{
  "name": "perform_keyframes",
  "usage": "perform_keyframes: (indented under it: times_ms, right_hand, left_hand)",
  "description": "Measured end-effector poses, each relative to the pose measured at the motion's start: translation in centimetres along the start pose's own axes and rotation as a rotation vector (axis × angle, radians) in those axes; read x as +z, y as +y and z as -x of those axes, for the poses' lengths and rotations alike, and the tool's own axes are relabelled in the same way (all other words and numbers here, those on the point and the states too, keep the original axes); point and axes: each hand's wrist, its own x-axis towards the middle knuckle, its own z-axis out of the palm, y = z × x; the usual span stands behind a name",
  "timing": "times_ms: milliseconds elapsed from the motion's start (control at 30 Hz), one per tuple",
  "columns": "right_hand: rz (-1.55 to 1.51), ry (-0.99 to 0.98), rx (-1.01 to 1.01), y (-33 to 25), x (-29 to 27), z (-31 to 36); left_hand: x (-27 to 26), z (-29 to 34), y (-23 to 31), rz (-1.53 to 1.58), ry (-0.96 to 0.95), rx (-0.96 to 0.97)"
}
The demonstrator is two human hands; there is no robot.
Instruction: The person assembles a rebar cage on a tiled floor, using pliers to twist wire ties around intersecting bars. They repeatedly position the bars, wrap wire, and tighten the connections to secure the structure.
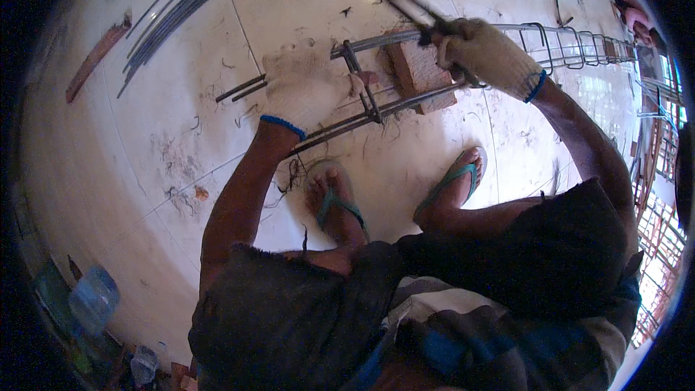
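A long cage of steel rebar (pixel 340 129) with square stirrups crosses the floor in front of me. Near its left end, my left hand (pixel 308 87), in a cream knitted glove with a blue cuff, is closed over the upper bars, its thumb beside a stirrup (pixel 371 90). My right hand (pixel 492 58), gloved alike, is closed around a dark tool (pixel 402 1) with two long slim arms that looks like pincers. It is raised over the cage, its far end pointing up and left, blurred. Beneath the bars between my hands sits a reddish block (pixel 418 72).
Loose rebar rods (pixel 174 25) lie at the upper left, beside a reddish-brown strip (pixel 98 58). Wire scraps (pixel 192 199) litter the pale tiles. My feet in green flip-flops (pixel 337 206) stand close to the cage. A clear plastic container (pixel 94 297) is at the lower left.
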Motion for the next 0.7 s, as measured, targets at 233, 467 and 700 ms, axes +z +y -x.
perform_keyframes:
  times_ms: [233, 467, 700]
  right_hand:
    - [0.094, -0.21, 0.208, 0.7, 0.2, 0.2]
    - [-0.45, -0.192, 0.138, 4.3, 3.7, 7.2]
    - [-0.488, -0.271, 0.219, 9.9, 10.5, 13.0]
  left_hand:
    - [0.5, 0.2, -0.3, 0.069, -0.034, -0.016]
    - [-0.1, 0.9, -3.6, 0.32, -0.073, 0.133]
    - [-0.3, -4.4, -4.7, 0.58, -0.408, 0.138]
